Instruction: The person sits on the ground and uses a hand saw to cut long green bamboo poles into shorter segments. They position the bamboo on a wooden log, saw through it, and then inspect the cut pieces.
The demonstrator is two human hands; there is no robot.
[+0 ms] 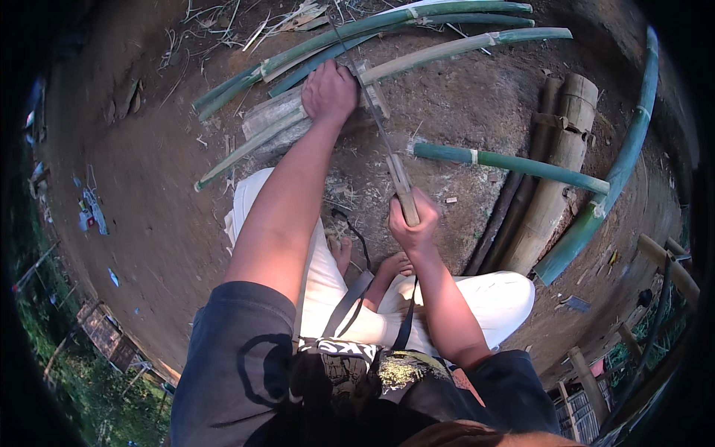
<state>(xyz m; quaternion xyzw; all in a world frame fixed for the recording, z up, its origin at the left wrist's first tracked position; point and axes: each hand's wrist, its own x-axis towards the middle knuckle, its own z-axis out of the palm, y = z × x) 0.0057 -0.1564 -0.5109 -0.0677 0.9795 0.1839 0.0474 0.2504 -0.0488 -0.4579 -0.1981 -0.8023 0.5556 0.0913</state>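
1. I have the left hand [329,91] over the block [268,123], its fingers curled down and clamped on the strip [454,49]; the fingertips are partly hidden from me.
2. The strip is pale bamboo with some green. It lies across the block under that hand, one end running down to the left over the ground [164,216], the other reaching up to the right.
3. I have the right hand [414,222] nearer the body, its fingers wrapped around the wooden handle of the tool [403,192].
4. The tool's long, thin, dark blade slants up and left from the handle, crossing the strip just right of the left hand. I cannot tell from here whether it cuts into the strip.
5. Beyond the block I see several green lengths [328,45] lying close together, with shavings [294,18] scattered past them.
6. On my right, a short green piece [514,161] passes over a dry log [551,186]; its right end meets a long green pole [637,149]. A dark pole [495,216] lies beside the log.
7. Below the hands I see white trousers [488,302] and bare feet [397,264], with a dark strap [350,304] between the legs.
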